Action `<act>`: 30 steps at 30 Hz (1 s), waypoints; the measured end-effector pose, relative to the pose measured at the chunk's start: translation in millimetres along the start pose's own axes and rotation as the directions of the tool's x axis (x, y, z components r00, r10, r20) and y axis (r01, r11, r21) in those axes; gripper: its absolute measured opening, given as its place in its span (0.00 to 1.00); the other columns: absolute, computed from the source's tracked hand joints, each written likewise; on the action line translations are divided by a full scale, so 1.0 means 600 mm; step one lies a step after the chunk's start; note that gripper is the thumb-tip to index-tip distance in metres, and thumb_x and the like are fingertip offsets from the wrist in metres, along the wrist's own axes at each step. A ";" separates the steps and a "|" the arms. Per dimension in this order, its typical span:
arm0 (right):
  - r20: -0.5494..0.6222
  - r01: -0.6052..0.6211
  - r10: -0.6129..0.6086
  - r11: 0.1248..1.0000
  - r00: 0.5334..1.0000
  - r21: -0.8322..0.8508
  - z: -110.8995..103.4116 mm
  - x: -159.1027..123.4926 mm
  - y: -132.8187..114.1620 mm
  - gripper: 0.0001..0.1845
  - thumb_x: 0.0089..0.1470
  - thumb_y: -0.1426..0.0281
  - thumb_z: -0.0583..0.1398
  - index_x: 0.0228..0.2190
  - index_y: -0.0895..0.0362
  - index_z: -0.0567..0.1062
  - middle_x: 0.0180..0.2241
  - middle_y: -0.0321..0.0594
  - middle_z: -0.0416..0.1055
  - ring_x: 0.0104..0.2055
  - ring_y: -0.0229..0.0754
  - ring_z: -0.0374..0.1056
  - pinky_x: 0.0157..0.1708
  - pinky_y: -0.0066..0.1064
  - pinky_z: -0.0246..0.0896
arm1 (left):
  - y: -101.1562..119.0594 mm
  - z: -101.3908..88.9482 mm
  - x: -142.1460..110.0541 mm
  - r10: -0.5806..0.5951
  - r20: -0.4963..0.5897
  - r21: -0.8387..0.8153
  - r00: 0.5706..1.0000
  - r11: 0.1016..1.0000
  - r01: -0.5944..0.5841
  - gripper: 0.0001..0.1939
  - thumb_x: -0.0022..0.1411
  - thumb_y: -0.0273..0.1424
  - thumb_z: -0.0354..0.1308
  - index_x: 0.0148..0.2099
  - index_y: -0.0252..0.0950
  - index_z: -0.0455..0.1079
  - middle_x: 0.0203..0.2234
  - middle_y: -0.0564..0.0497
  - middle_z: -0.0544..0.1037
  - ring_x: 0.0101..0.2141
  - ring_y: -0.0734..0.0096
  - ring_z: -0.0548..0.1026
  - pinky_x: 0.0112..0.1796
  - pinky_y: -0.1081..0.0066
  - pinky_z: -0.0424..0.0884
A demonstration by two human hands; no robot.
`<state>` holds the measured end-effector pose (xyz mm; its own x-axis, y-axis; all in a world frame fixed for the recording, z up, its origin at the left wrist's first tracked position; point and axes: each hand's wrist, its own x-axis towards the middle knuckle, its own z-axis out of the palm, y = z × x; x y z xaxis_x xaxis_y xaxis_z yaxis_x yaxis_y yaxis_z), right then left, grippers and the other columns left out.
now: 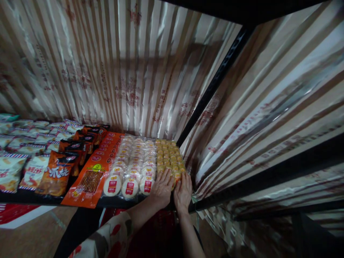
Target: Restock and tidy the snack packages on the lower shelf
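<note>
Both my hands rest on a block of small yellow wrapped snacks point(168, 156) at the right end of a dark shelf point(32, 197). My left hand point(162, 188) lies palm down on the front rows, fingers stretched forward and slightly spread. My right hand point(183, 190) lies flat beside it at the block's front right corner, fingers extended. Left of the yellow block stand rows of round white snack packs with red labels point(131, 168). Nothing is visibly gripped in either hand.
Further left lie a long orange packet point(94, 175), dark orange snack bags point(57, 172) and pale bags point(16, 168). A striped shiny curtain point(120, 71) hangs behind and to the right. A black shelf post point(215, 82) slants up from the right corner.
</note>
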<state>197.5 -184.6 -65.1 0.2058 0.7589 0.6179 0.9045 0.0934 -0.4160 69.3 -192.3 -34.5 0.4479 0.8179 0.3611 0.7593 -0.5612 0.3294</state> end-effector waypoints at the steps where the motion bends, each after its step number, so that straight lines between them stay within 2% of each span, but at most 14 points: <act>1: -0.004 -0.001 0.001 1.000 1.000 0.001 0.000 0.001 0.001 0.28 0.60 0.65 0.41 0.55 0.65 0.62 0.57 0.55 0.59 0.62 0.49 0.48 0.56 0.49 0.51 | 0.000 0.003 0.000 0.002 -0.008 0.000 1.000 1.000 -0.002 0.25 0.64 0.32 0.44 0.62 0.31 0.56 0.62 0.40 0.52 0.63 0.60 0.46 0.60 0.56 0.46; 7: -0.029 -0.022 0.021 1.000 0.999 -0.009 -0.005 0.028 0.005 0.32 0.59 0.59 0.41 0.54 0.68 0.63 0.58 0.59 0.57 0.63 0.51 0.47 0.57 0.49 0.48 | 0.005 0.006 0.003 0.009 -0.124 -0.005 0.992 1.000 -0.009 0.24 0.66 0.33 0.42 0.62 0.35 0.54 0.63 0.42 0.51 0.63 0.59 0.43 0.60 0.53 0.44; 12: 0.028 -0.026 0.027 0.998 0.999 -0.064 -0.001 0.044 0.007 0.34 0.59 0.56 0.39 0.54 0.68 0.64 0.58 0.58 0.57 0.63 0.52 0.47 0.57 0.47 0.47 | 0.000 0.003 0.016 -0.028 -0.077 0.003 0.997 1.000 0.028 0.25 0.65 0.36 0.43 0.63 0.36 0.53 0.64 0.41 0.49 0.63 0.56 0.44 0.59 0.50 0.45; 18: 0.072 -0.011 0.018 0.996 0.997 -0.094 0.003 0.039 0.007 0.33 0.60 0.59 0.38 0.53 0.67 0.65 0.56 0.57 0.59 0.60 0.49 0.52 0.55 0.44 0.51 | -0.005 0.008 0.019 0.016 -0.014 0.097 1.000 0.995 -0.014 0.27 0.66 0.37 0.42 0.64 0.33 0.50 0.63 0.40 0.50 0.63 0.60 0.46 0.60 0.56 0.44; 24: 0.071 0.000 0.007 0.996 0.997 -0.093 0.006 0.038 0.011 0.33 0.60 0.58 0.38 0.54 0.67 0.64 0.57 0.57 0.59 0.60 0.50 0.52 0.55 0.45 0.51 | -0.005 0.012 0.018 0.035 -0.064 0.101 0.997 0.994 -0.028 0.26 0.66 0.37 0.41 0.63 0.32 0.51 0.63 0.39 0.52 0.63 0.58 0.46 0.59 0.55 0.45; 27: 0.058 -0.001 0.005 0.998 0.998 -0.064 0.004 0.040 0.011 0.33 0.60 0.57 0.38 0.54 0.67 0.63 0.57 0.58 0.58 0.62 0.52 0.50 0.56 0.48 0.50 | -0.001 0.000 0.020 0.044 -0.110 0.054 0.993 0.998 -0.038 0.25 0.66 0.36 0.41 0.63 0.34 0.51 0.63 0.40 0.51 0.63 0.58 0.44 0.59 0.53 0.45; 30: -0.002 0.021 -0.021 1.000 1.000 -0.020 -0.005 0.053 0.002 0.34 0.60 0.57 0.38 0.54 0.68 0.62 0.58 0.60 0.56 0.63 0.53 0.47 0.56 0.50 0.48 | -0.006 -0.032 0.022 0.046 -0.140 -0.018 0.989 0.999 -0.049 0.25 0.65 0.35 0.44 0.63 0.35 0.52 0.63 0.41 0.50 0.64 0.59 0.41 0.60 0.52 0.46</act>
<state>206.1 -162.4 -44.1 0.1872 0.7556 0.6277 0.9161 0.0964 -0.3892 63.6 -181.8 -13.8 0.4121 0.7652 0.4946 0.7277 -0.6031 0.3267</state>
